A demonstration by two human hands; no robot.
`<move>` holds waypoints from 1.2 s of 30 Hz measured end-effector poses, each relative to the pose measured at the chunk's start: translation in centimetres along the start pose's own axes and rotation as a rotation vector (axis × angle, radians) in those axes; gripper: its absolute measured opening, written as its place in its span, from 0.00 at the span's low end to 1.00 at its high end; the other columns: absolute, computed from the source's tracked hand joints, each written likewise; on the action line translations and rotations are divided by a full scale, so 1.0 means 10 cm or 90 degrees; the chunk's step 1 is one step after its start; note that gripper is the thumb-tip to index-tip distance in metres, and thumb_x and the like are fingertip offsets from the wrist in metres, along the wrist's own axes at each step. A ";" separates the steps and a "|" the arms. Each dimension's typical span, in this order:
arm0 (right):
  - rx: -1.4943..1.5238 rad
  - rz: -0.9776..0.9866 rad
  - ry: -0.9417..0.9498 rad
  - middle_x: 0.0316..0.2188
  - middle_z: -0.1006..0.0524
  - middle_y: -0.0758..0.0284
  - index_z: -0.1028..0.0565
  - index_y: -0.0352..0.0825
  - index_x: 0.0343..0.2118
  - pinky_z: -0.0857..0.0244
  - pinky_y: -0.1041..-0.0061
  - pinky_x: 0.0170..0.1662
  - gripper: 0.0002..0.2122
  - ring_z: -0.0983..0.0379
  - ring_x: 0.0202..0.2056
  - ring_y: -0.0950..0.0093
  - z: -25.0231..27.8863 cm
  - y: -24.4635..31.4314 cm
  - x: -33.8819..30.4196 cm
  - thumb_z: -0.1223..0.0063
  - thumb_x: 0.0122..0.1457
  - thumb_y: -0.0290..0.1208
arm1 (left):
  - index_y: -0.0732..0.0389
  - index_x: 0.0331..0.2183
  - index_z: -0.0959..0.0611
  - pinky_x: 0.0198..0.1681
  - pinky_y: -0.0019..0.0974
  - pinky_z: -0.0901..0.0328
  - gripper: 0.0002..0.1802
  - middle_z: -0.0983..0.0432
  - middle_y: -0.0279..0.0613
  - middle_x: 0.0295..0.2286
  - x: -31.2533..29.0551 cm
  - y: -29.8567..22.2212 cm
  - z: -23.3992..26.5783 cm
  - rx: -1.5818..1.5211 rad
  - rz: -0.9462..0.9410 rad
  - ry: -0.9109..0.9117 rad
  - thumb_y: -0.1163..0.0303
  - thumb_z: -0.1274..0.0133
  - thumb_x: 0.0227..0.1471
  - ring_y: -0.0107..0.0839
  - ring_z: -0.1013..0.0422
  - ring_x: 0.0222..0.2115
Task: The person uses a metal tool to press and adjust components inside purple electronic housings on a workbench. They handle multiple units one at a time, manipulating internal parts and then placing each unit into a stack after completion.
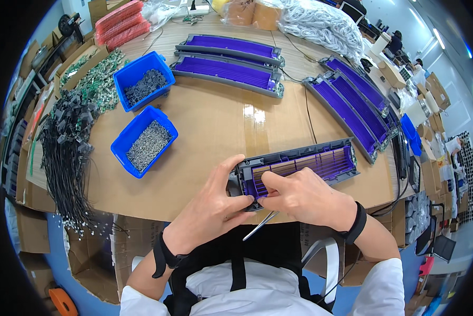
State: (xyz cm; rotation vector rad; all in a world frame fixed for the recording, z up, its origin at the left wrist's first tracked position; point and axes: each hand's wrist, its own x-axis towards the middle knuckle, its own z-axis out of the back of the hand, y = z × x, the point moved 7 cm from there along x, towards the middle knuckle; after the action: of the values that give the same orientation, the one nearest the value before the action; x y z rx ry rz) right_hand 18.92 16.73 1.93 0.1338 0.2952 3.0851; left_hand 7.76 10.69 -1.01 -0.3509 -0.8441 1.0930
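A long grey plastic housing with a purple slatted inside (326,162) lies at a slant near the front edge of the cardboard-covered table. My left hand (215,203) grips its left end, the index finger at the far corner and the thumb on the near corner. My right hand (305,197) is closed over the near left part of the housing, its fingertips pinched close to my left thumb. From under that hand a slim silver tool (260,226), which looks like tweezers, sticks out toward me. Whatever lies between the fingertips is hidden.
Two blue bins, one with small screws (149,145), one with dark grey parts (144,87), stand left of the housing. Black cables (67,152) hang over the left edge beside green circuit boards (96,79). More purple housings (226,71) lie behind and at right (347,110).
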 end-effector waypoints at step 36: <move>-0.074 -0.096 -0.064 0.27 0.30 0.68 0.18 0.43 0.36 0.32 0.72 0.21 0.11 0.26 0.22 0.72 0.11 -0.13 -0.40 0.42 0.48 0.25 | 0.56 0.34 0.18 0.59 0.50 0.40 0.17 0.52 0.59 0.64 -0.01 0.17 0.14 -0.033 0.076 0.065 0.84 0.38 0.40 0.60 0.44 0.61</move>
State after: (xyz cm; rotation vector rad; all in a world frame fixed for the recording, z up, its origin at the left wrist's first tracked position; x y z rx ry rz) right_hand 23.08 17.98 2.41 0.2483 0.1160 2.9250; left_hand 5.67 11.11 -1.24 -0.5023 -0.7690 1.1547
